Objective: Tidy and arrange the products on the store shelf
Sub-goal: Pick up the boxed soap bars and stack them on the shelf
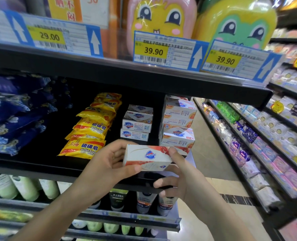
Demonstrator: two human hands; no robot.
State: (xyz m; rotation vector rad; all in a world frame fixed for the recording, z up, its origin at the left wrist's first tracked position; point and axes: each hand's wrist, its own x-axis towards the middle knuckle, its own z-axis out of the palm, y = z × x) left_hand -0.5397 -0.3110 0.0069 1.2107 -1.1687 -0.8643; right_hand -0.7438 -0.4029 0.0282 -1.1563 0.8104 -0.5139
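Note:
A white and orange soap box [148, 160] with a blue shield logo is held in front of the black shelf [40, 164]. My left hand [107, 164] grips its left end, thumb underneath. My right hand [180, 180] pinches its right end with thumb and forefinger, the other fingers curled below. Behind it on the shelf stands a stack of matching orange soap boxes [178, 122]. To its left sits a smaller stack of white soap boxes [137, 123], then a pile of yellow sulfur soap packs [90, 129].
Dark blue packs [14, 110] fill the shelf's left end. Price tags [165, 49] hang along the shelf above, under cartoon-faced bottles [159, 16]. Bottles and tubes [142, 200] stand on the shelf below. An aisle floor [208, 153] and a long product shelf [265, 145] run along the right.

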